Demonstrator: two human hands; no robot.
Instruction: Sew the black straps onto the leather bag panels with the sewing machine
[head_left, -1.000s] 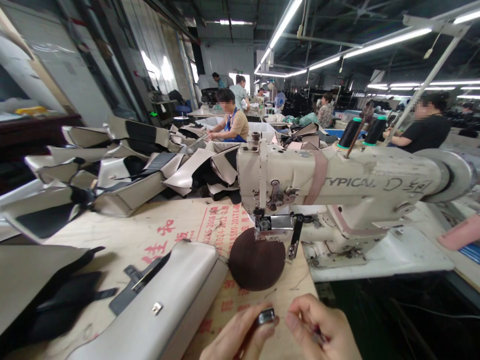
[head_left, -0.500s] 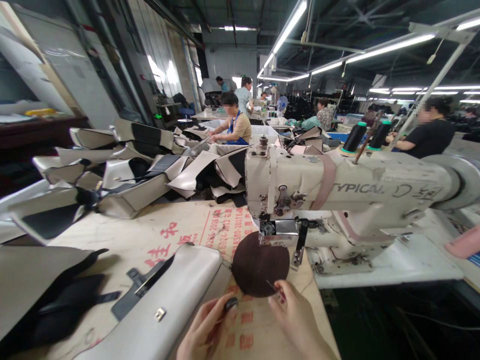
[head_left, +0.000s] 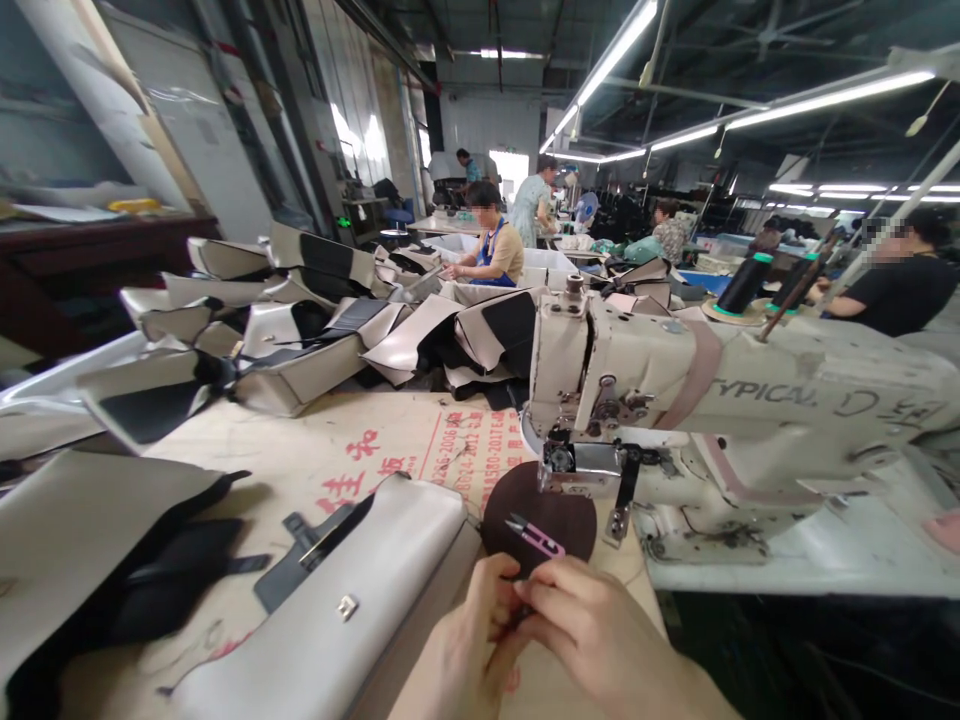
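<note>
My left hand [head_left: 480, 620] and my right hand [head_left: 581, 610] meet below the sewing machine's needle area. Their fingers pinch together over a small dark round piece [head_left: 523, 612], mostly hidden by the fingers. Just past my right fingertips, pink-handled thread snips [head_left: 536, 536] show over a dark brown round pad [head_left: 499, 510]; whether they lie on it or touch my hand, I cannot tell. Left of my hands lies a pale handbag [head_left: 330, 600] with a metal clasp. The sewing machine [head_left: 637, 370] stands beyond my right hand.
Several pale and black bag pieces [head_left: 292, 375] are heaped along the table's far side. Another pale bag piece [head_left: 112, 510] lies at the left on the wooden board [head_left: 322, 440]. Two thread cones [head_left: 742, 285] stand on the machine. Co-workers [head_left: 495, 240] sit and stand farther back.
My hands, apart before, have come together at the fingertips. The small dark round piece, plain in my left hand earlier, is now mostly covered. The snips have come into clear view. The camera view has shifted.
</note>
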